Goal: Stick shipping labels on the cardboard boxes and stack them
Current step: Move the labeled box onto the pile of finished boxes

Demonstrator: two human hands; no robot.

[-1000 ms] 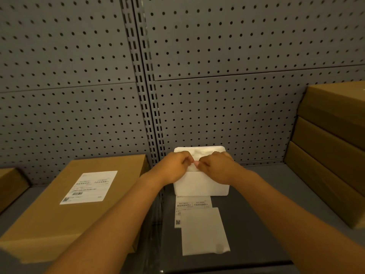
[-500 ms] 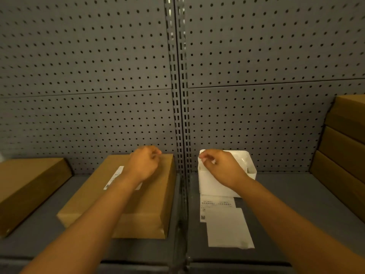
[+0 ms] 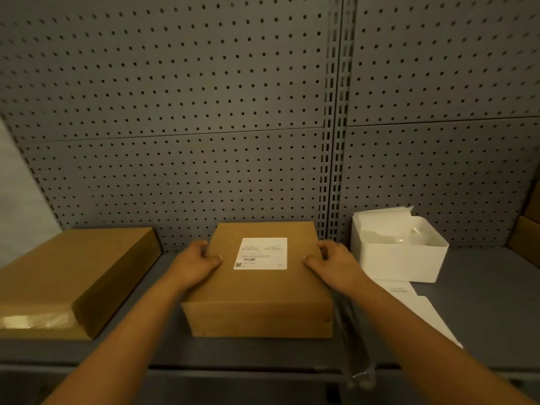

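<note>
Brown flat rectangular cardboard box [image 3: 257,285] sits on the grey metal shelf [image 3: 482,293], centre, white printed shipping label [image 3: 260,253] stuck flat on its top. Left hand [image 3: 196,263] and right hand [image 3: 333,263] clamp the box's 2 side edges, thumbs on top. Judgement: stiff board, probably light, slightly slick; side edges near the middle suit lifting. 0.5 s ago the right hand was at the white open tray [image 3: 399,248]; both now hold the box. A 2nd brown cardboard box [image 3: 73,276] lies left.
</note>
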